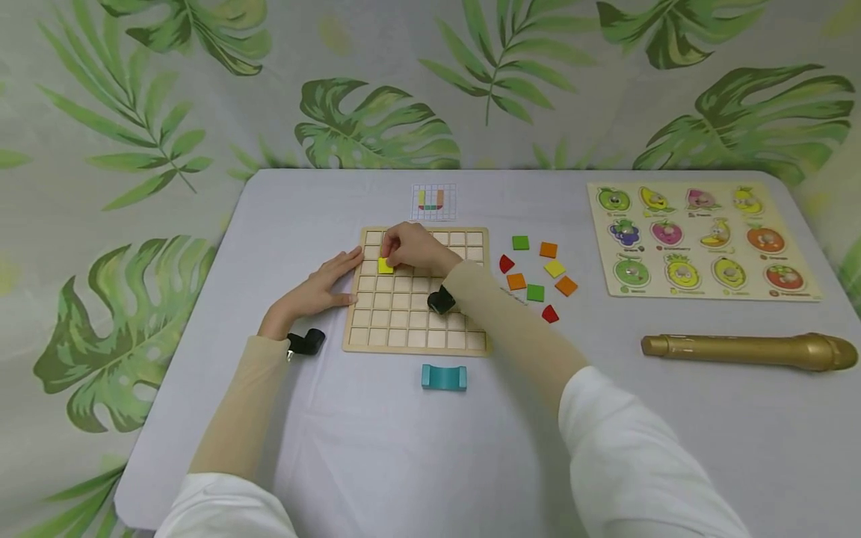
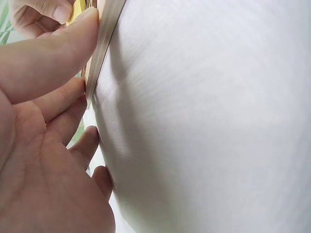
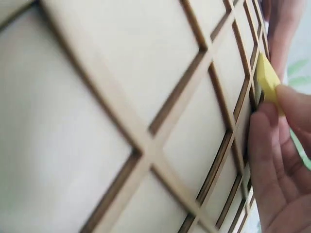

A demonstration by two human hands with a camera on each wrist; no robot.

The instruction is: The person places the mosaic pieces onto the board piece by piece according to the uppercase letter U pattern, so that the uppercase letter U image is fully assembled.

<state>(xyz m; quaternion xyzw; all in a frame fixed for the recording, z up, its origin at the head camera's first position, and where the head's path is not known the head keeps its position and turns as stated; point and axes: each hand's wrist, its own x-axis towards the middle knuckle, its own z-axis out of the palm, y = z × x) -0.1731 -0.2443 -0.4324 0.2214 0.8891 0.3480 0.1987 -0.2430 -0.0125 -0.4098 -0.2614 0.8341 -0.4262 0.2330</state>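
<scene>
My right hand (image 1: 415,246) is over the upper left of a wooden grid board (image 1: 417,349). Between thumb and fingers it pinches a yellow square tile (image 1: 385,265). In the right wrist view the yellow tile (image 3: 267,80) stands tilted, one corner close to the grid. At the board's left edge rests my left hand (image 1: 312,290), fingers extended, with the thumb lower along the same side. The left wrist view shows the left thumb (image 2: 53,63) and fingertips against the board's rim (image 2: 108,34).
Right of the board lie several loose pieces, among them a green tile (image 1: 521,243) and a red piece (image 1: 550,314). A pattern card (image 1: 433,202) lies behind it, a teal block (image 1: 444,378) in front. Farther right are a fruit puzzle (image 1: 702,243) and a gold microphone-shaped object (image 1: 747,352).
</scene>
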